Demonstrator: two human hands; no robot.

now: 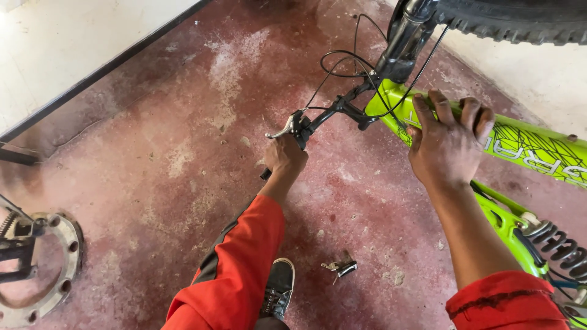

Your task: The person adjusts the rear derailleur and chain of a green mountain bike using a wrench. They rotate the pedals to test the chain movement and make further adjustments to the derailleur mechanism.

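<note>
My shoe (pixel 279 287) sits nearest to me, a dark sneaker planted on the worn red concrete floor (pixel 165 153), and just to its right, below both my hands, lies a small loose metal part (pixel 340 267) that I cannot make out clearly. My arms come up in red sleeves (pixel 235 275). My left hand (pixel 285 155) is wrapped shut around the end of the black handlebar (pixel 333 110), the grip hidden inside my fist, and the silver brake lever (pixel 282 131) juts out to the left just above my knuckles. My right hand (pixel 448 139) lies well to the right of the left one, palm down on the lime-green frame tube (pixel 532 146) of the bicycle, fingers curled over its far edge so that it clasps the tube rather than lying flat. Below that wrist, a second green tube runs toward me, and a black coil spring shock (pixel 559 244) sits beside my right forearm. Between my two hands the handlebar climbs to the black stem and fork (pixel 403 43), with thin black cables (pixel 348 67) looping around it. Beyond my right hand, at the top, the knobby tyre (pixel 520 21) crosses the corner. Far off to the left of my left hand, a round metal flange (pixel 64 269) with bolt holes rests on the floor, and a pale wall (pixel 73 43) with a dark base strip runs behind.
</note>
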